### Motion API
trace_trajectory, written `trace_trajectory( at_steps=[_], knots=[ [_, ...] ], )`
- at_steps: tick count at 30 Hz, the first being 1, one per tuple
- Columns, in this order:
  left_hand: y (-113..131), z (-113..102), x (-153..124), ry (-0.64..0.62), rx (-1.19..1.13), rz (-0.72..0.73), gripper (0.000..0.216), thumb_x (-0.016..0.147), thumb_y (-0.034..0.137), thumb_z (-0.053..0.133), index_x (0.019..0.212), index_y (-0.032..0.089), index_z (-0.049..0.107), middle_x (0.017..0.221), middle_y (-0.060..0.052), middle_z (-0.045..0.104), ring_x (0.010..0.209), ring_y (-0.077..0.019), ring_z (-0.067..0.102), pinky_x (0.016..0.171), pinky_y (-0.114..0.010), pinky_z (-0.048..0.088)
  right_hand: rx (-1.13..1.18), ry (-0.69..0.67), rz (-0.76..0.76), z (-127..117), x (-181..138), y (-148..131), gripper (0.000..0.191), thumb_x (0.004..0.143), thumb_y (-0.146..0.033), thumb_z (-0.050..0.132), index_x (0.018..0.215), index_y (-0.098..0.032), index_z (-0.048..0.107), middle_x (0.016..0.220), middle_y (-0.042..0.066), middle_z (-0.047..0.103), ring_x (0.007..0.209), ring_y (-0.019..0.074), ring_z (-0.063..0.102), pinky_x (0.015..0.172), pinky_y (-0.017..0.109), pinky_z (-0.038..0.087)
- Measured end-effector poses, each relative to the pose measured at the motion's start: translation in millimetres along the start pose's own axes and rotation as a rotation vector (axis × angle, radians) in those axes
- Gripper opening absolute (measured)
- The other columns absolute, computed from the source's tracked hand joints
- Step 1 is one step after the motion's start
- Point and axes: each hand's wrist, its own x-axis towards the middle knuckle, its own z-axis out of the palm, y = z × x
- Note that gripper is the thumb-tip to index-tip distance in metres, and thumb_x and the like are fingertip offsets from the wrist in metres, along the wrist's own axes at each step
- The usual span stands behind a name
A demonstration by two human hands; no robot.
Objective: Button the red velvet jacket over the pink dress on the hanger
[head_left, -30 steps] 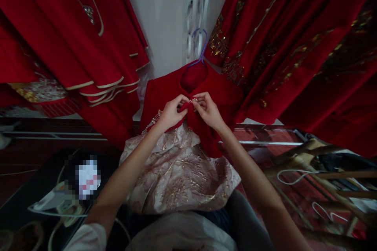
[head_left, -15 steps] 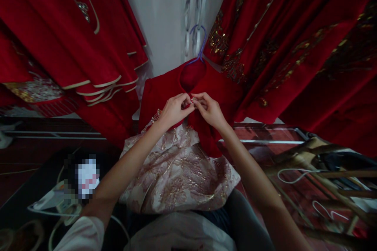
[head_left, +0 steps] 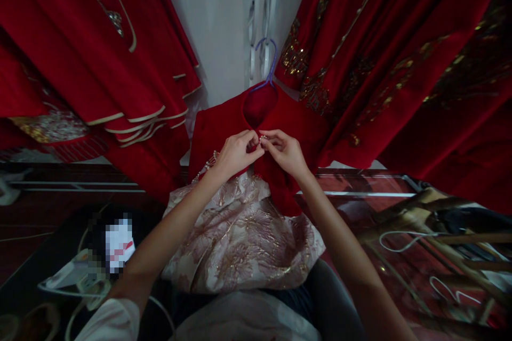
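The red garment is at the centre of the frame, its neck opening toward the top and its front toward the person. A purple hanger rises from the neck opening; its hook lies against the white vertical fittings of the pale panel at upper centre.

The left hand is left of the garment's centre line. Its fingers are curled, and thumb and forefinger pinch the front edge of the garment just below the neck opening. The right hand is opposite, just beside the left fingertips. Its thumb and forefinger pinch a small beaded piece at the same edge. The exact contact between the two sets of fingertips is too small to tell.

A beaded trim is on the garment, near the left wrist. Below the hands, a pale brocade cloth with a raised pattern spreads over the person's lap at lower centre.

Red garments with pale edging hang at upper left. Red garments with gold ornament hang at upper right. At lower left, a dark surface carries a partly pixelated bright object and a white cable. At lower right, a wooden frame stands with a white looped cord beside it.
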Motion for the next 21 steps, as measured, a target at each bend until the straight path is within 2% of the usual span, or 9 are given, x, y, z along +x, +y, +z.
trace_trajectory(
  at_steps=[10, 13, 16, 18, 21],
  knots=[
    [2.0, -0.3, -0.9, -0.036, 0.015, 0.035, 0.004, 0.081, 0.019, 0.058, 0.08, 0.02, 0.055, 0.078, 0.001, 0.055, 0.068, -0.0117, 0.051, 0.064, -0.023, 0.04, 0.068, -0.011, 0.043, -2.5, -0.1, 3.5, 0.034, 0.084, -0.042, 0.064, 0.11, -0.021, 0.064, 0.1, 0.005, 0.07, 0.086, 0.0179, 0.068, 0.076, 0.034, 0.058],
    [0.4, 6.3, -1.7, -0.019, -0.038, 0.013, 0.003, 0.085, 0.021, 0.055, 0.082, 0.02, 0.054, 0.083, 0.0, 0.056, 0.074, -0.0132, 0.054, 0.071, -0.025, 0.043, 0.07, -0.012, 0.019, 4.8, -2.3, 3.8, 0.034, 0.087, -0.043, 0.06, 0.115, -0.023, 0.06, 0.101, 0.005, 0.066, 0.089, 0.017, 0.065, 0.081, 0.034, 0.057],
    [0.3, 18.9, -10.3, 0.122, -0.279, -0.142, 0.011, 0.093, 0.028, 0.046, 0.092, 0.021, 0.054, 0.093, -0.003, 0.06, 0.088, -0.0149, 0.058, 0.085, -0.028, 0.045, 0.044, 0.085, -0.039, 17.6, -14.8, 7.9, 0.045, 0.089, -0.04, 0.056, 0.131, -0.028, 0.045, 0.115, 0.007, 0.057, 0.098, 0.017, 0.06, 0.089, 0.035, 0.054],
    [2.7, 25.8, -21.9, 0.192, -0.497, -0.319, 0.021, 0.096, 0.035, 0.04, 0.098, 0.022, 0.055, 0.102, -0.005, 0.062, 0.098, -0.0156, 0.059, 0.089, -0.029, 0.046, -0.008, 0.113, -0.079, 23.3, -29.3, 12.9, 0.064, 0.087, -0.037, 0.06, 0.142, -0.031, 0.028, 0.128, 0.01, 0.049, 0.104, 0.0186, 0.057, 0.093, 0.037, 0.052],
    [10.0, 28.6, -43.3, 0.167, -0.748, -0.532, 0.031, 0.096, 0.044, 0.038, 0.106, 0.022, 0.058, 0.112, -0.007, 0.062, 0.103, -0.0167, 0.059, 0.091, -0.03, 0.048, -0.197, 0.0, -0.165, 21.5, -52.3, 20.5, 0.094, 0.077, -0.03, 0.07, 0.149, -0.029, 0.009, 0.145, 0.014, 0.032, 0.122, 0.0253, 0.048, 0.102, 0.046, 0.046]
  ],
)
